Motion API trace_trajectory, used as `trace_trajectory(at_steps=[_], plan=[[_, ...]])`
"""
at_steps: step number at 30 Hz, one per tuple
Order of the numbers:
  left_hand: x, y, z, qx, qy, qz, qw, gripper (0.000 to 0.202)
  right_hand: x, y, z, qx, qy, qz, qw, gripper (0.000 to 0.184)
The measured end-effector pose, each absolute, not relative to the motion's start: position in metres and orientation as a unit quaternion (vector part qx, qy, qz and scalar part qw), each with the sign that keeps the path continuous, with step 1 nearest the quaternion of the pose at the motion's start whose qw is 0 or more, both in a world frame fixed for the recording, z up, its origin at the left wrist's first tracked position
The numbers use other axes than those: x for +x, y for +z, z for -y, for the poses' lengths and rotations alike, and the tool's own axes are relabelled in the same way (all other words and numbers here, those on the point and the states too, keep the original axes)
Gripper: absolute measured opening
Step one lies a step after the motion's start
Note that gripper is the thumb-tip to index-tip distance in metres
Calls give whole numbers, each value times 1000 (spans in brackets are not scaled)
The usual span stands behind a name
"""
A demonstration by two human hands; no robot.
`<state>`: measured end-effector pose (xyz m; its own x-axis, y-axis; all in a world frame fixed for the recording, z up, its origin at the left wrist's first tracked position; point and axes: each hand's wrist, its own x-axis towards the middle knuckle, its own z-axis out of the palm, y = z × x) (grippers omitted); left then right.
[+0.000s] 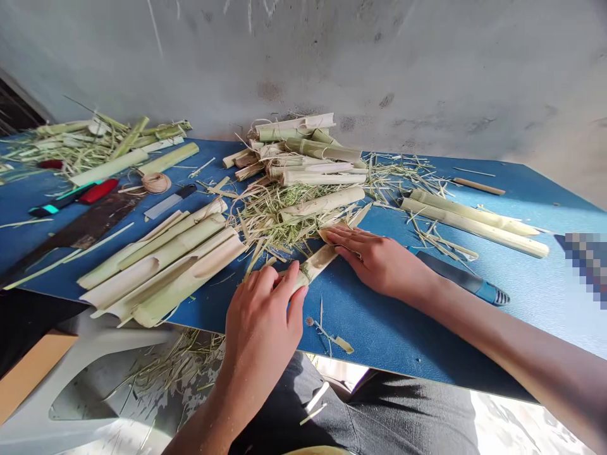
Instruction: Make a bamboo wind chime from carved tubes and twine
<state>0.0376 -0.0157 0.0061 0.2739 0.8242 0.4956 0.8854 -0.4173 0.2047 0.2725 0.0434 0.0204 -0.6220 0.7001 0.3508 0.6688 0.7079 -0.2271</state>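
**Stalk (318, 262) held at both ends on board**

Lies on the blue board (389, 328), close to its near edge, just in front of the body. Long axis diagonal: near-left to far-right. A short, pale, split length.

Pinched at the near end by the left hand (263, 316), with fingers over the top, thumb alongside, closed on it. Pressed at the far end by the right hand (379, 260), which is flat, palm down, fingers straight and together, not wrapped round. Roughly equal reach for both hands, left on the lower end, right on the upper. Bare middle of the stalk showing between them.

Around it:
- loose shavings (275, 218) just beyond, touching the far end
- stack of split pieces (165, 265) to the left, near but apart
- tied bundles (308, 155) further back by the wall
- two long stalks (474, 221) to the right, well apart
- blue-handled knife (467, 281) just past the right wrist, partly hidden by the forearm
- dark cleaver (80, 230), twine roll (156, 182) and red-handled tool (98, 190) far left
- more scraps on the floor below the board edge; too blurred to sort
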Motion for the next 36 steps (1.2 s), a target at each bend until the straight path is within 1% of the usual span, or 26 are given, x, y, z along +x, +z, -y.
trace_trajectory(at_steps=[4,7,10,13,16,18,22,26,29,32,36], plan=[[37,6,16,-797,-290,527,49,31,271,23,-41,-357,77,906,214,45],[38,6,17,-801,-304,514,43,30,268,24,-38,-379,64,894,229,43],[39,5,19,-804,-314,504,42,28,266,24,-36,-358,76,905,219,43],[40,3,20,-801,-330,498,46,27,265,24,-35,-383,50,894,228,43],[39,2,20,-798,-338,497,49,26,265,26,-34,-361,70,905,212,43],[40,3,21,-795,-341,499,48,24,264,27,-34,-372,63,899,222,42],[40,4,22,-790,-343,507,39,14,263,28,-33,-352,92,904,227,42],[41,4,22,-786,-342,513,31,8,264,25,-33,-380,56,891,243,42],[41,3,21,-787,-342,512,31,8,265,22,-33,-349,74,907,222,44],[41,2,20,-787,-347,509,23,10,265,20,-34,-384,56,892,234,43],[41,3,20,-787,-346,511,21,12,265,21,-37,-353,77,905,225,43]])
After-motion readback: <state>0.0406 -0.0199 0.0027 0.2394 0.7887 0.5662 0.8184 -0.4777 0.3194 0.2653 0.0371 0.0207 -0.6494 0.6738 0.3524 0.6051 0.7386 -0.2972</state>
